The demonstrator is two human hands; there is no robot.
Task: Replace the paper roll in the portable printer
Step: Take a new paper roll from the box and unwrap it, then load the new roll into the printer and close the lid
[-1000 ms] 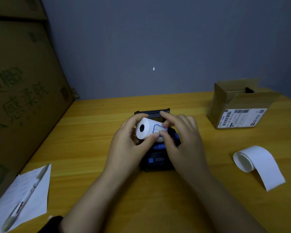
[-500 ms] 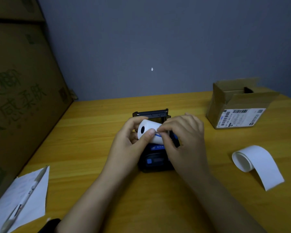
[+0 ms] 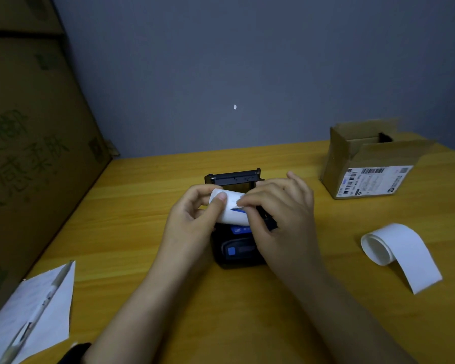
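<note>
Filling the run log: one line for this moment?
stage: new roll prep | left hand: holds paper roll | right hand: picking at its sticker | printer: lid open | roll: not seated

— What sort of place is this?

— A storeroom corner or small back office, by the look of it. A plain wooden table (image 3: 147, 232) stands against a bare grey wall (image 3: 247, 61).

— What else points that way?

— A big printed carton (image 3: 32, 153) stands at the table's left edge. A small opened shipping box (image 3: 363, 177) with a barcode label sits on its far right, and a sheet of paper (image 3: 37, 308) with a pen (image 3: 37, 311) lies at its near left corner.
</note>
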